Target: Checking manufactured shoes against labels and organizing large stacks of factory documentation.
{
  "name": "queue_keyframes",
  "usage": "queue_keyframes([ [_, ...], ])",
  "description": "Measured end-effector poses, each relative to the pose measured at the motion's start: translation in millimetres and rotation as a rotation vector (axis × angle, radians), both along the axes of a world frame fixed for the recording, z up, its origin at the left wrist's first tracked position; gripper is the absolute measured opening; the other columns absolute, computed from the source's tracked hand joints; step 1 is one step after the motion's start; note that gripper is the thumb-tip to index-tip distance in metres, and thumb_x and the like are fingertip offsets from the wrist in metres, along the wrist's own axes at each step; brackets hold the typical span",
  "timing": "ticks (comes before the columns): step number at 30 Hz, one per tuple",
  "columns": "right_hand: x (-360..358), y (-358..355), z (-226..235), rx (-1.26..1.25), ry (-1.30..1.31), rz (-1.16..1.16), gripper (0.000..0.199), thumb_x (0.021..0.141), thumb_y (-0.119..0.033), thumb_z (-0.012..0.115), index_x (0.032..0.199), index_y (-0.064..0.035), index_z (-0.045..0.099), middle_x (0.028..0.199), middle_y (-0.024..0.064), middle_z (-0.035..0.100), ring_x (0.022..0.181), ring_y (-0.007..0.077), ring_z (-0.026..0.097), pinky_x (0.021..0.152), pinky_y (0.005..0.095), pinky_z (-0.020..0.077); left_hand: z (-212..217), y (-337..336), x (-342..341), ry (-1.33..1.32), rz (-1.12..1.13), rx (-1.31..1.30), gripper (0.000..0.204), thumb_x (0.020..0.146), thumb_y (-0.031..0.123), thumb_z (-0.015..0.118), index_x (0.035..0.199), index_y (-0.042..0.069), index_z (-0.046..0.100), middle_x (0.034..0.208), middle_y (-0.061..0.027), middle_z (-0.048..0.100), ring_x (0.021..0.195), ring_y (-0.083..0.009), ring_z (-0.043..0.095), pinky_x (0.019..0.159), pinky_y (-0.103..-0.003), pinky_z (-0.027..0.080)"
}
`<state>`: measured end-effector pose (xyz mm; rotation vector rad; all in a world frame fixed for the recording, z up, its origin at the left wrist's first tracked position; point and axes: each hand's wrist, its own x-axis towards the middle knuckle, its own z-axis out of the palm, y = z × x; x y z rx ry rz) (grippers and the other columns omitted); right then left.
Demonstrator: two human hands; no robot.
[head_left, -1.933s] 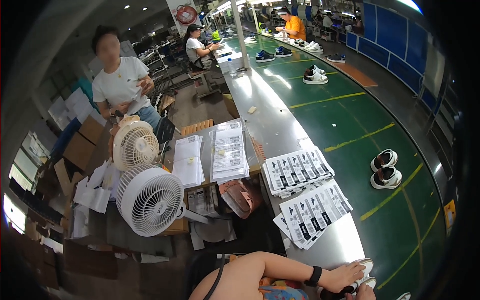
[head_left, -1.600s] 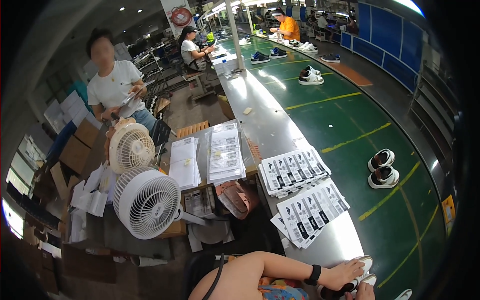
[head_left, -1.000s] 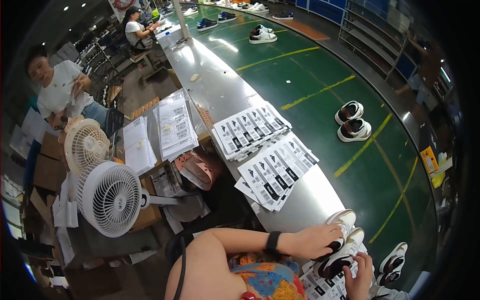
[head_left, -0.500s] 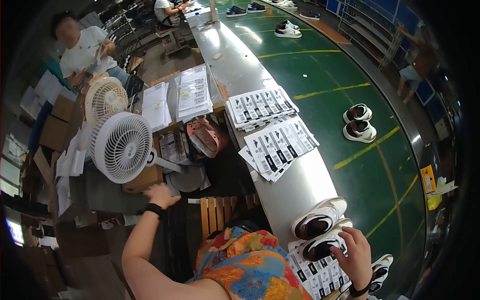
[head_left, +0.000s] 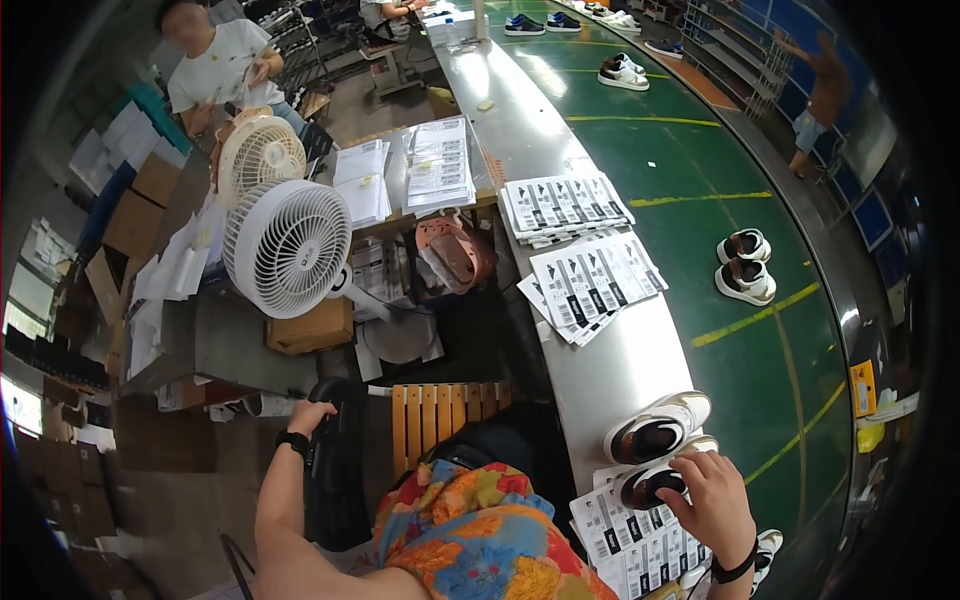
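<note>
At the bench's near end, a pair of white sneakers with dark linings stands on sheets of printed labels (head_left: 626,538). My right hand (head_left: 714,492) is over the nearer sneaker (head_left: 648,484), thumb at its opening and fingers curled on its side. Touching it lies the farther sneaker (head_left: 655,428). On my left, low beside a wooden slatted seat (head_left: 445,412), my left hand (head_left: 312,416) grips the top edge of a black padded chair back (head_left: 338,475).
Label stacks (head_left: 598,280) lie along the metal bench (head_left: 620,365). A green conveyor (head_left: 740,370) carries more shoes (head_left: 746,266). At left stand a white fan (head_left: 288,250), a cream fan (head_left: 262,160) and a cardboard box (head_left: 312,328). Another person (head_left: 222,62) works behind the fans.
My left hand has moved down from near the fan base onto the black chair back. My right hand's fingers have closed in on the nearer sneaker. The view has shifted leftward.
</note>
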<state>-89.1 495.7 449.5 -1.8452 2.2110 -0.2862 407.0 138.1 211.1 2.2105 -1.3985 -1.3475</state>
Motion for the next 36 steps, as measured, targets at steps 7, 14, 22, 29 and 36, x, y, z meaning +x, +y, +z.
queue_keyframes([
  [7,56.5,-43.1,-18.0,0.008,-0.105,0.011,0.035,0.077,-0.021,0.077,0.102,-0.0019,0.063,0.100,0.0106,0.064,0.089,0.0312,0.060,0.077,0.0406,0.0473,6.4,-7.8,36.5,-0.224,0.107,-0.110,0.032,0.061,0.015,0.078,0.071,-0.013,0.066,0.072,-0.0184,0.069,0.065,-0.0250,0.068,0.063,-0.037,0.052],
  [14,124.6,-125.8,-110.3,0.062,-0.579,-0.174,0.026,0.083,-0.021,0.074,0.099,-0.0017,0.066,0.092,0.0141,0.068,0.085,0.0328,0.065,0.072,0.0386,0.0525,-3.4,-16.9,58.3,-0.207,0.113,-0.153,0.032,0.059,0.013,0.079,0.072,-0.014,0.066,0.069,-0.0189,0.068,0.061,-0.0271,0.066,0.060,-0.036,0.050],
  [22,110.6,-228.6,-244.6,0.342,-0.581,-0.078,0.035,0.087,-0.033,0.068,0.100,-0.0011,0.068,0.089,0.0201,0.069,0.088,0.0366,0.067,0.075,0.0439,0.0543,6.0,-10.9,47.0,-0.441,0.074,-0.165,0.046,0.056,0.023,0.081,0.083,-0.013,0.068,0.088,-0.0294,0.069,0.087,-0.0413,0.068,0.077,-0.042,0.051],
  [29,146.6,-253.5,-343.8,0.683,-0.504,0.077,0.043,0.085,-0.037,0.066,0.101,0.0036,0.069,0.096,0.0263,0.069,0.095,0.0399,0.067,0.083,0.0445,0.0545,12.7,5.5,53.9,-0.469,0.152,-0.220,0.040,0.058,0.024,0.078,0.088,-0.002,0.073,0.084,-0.0206,0.072,0.078,-0.0327,0.070,0.073,-0.039,0.052],
  [36,188.3,-245.3,-367.0,0.824,-0.489,0.154,0.067,0.089,-0.044,0.062,0.123,0.0125,0.054,0.110,0.0268,0.067,0.106,0.0378,0.065,0.091,0.0427,0.0519,16.0,64.3,125.2,-0.560,0.375,-0.177,0.035,0.056,0.019,0.076,0.076,-0.009,0.068,0.072,-0.0200,0.068,0.066,-0.0306,0.063,0.066,-0.041,0.048],
])
